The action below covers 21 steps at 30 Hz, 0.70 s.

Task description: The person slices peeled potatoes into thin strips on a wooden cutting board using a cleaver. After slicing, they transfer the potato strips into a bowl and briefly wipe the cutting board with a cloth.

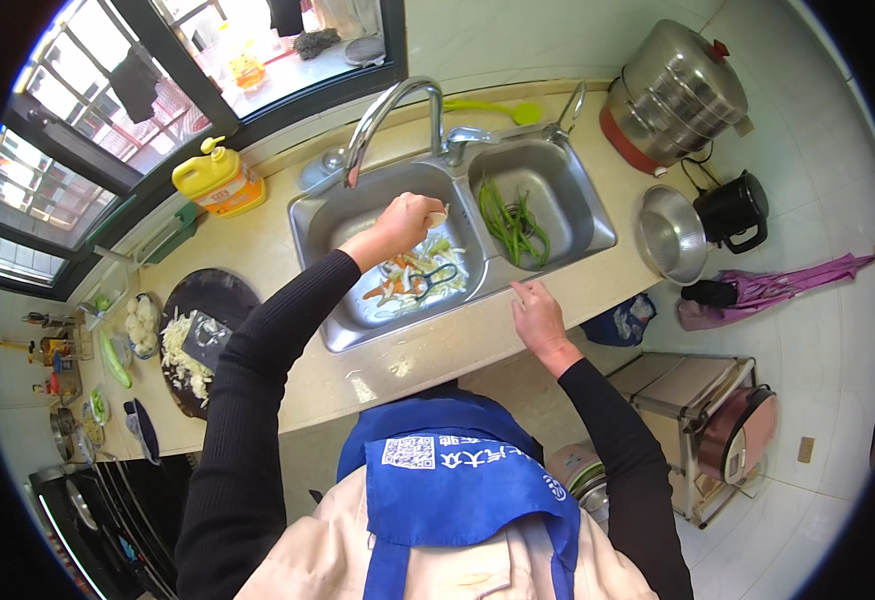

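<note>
My left hand (406, 219) is over the left basin (347, 217) of a steel double sink, its fingers closed around a small pale piece (438, 218). What the piece is cannot be told, as the fingers hide most of it. Below lie pale green and orange vegetable peelings (388, 289), with a dark green looped tool (435, 279), perhaps a peeler, on top. My right hand (539, 319) is at the counter's front edge by the sink rim, some fingers extended, holding nothing. Long green beans or peppers (512, 225) lie in the right basin (568, 202).
An arched faucet (396, 94) reaches over the left basin. Left, a round dark chopping board (208, 289) bears pale shreds and a cleaver blade (207, 339). A yellow detergent jug (220, 180) stands by the window. Right are a steel steamer (674, 90), a metal bowl (672, 234) and a black kettle (734, 210).
</note>
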Tool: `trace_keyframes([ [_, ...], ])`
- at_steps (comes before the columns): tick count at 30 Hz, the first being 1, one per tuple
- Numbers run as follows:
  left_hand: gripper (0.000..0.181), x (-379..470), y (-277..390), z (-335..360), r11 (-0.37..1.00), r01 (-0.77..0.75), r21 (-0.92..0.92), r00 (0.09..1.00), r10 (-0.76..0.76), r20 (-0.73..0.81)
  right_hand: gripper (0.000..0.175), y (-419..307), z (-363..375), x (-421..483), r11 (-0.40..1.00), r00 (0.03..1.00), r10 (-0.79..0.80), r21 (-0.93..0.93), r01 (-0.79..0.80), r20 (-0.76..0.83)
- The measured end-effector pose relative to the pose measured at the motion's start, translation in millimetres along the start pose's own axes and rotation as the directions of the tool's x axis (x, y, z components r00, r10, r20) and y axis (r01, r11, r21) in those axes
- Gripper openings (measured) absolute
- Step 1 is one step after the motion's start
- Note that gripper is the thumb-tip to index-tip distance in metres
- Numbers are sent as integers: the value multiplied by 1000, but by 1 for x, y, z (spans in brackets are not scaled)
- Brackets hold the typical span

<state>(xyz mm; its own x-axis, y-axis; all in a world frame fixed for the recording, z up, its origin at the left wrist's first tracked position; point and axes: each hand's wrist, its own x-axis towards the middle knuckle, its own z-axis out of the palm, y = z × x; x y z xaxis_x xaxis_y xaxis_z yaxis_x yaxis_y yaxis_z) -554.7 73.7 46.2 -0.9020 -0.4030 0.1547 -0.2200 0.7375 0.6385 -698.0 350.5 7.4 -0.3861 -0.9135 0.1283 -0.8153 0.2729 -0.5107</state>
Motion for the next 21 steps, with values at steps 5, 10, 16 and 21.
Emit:
trace_keyframes([
  [5, 13, 52, -5, 72, 941, 187, -283, 981, -166, 96, 35, 76, -48, 57, 997, 999, -4, -81, 1, -46],
  [10, 20, 118, 29, 111, 825, 327, -461, 945, -284, 163, 41, 165, -74, 144, 992, 998, 65, -108, -63, 19],
  [16, 18, 204, 31, 152, 611, 483, -627, 848, -505, 161, 64, 237, -66, 272, 996, 994, 45, -76, -37, 98],
  [21, 14, 263, 16, 179, 459, 470, -754, 785, -607, 121, 68, 268, -44, 344, 997, 996, -41, 72, 35, 83],
])
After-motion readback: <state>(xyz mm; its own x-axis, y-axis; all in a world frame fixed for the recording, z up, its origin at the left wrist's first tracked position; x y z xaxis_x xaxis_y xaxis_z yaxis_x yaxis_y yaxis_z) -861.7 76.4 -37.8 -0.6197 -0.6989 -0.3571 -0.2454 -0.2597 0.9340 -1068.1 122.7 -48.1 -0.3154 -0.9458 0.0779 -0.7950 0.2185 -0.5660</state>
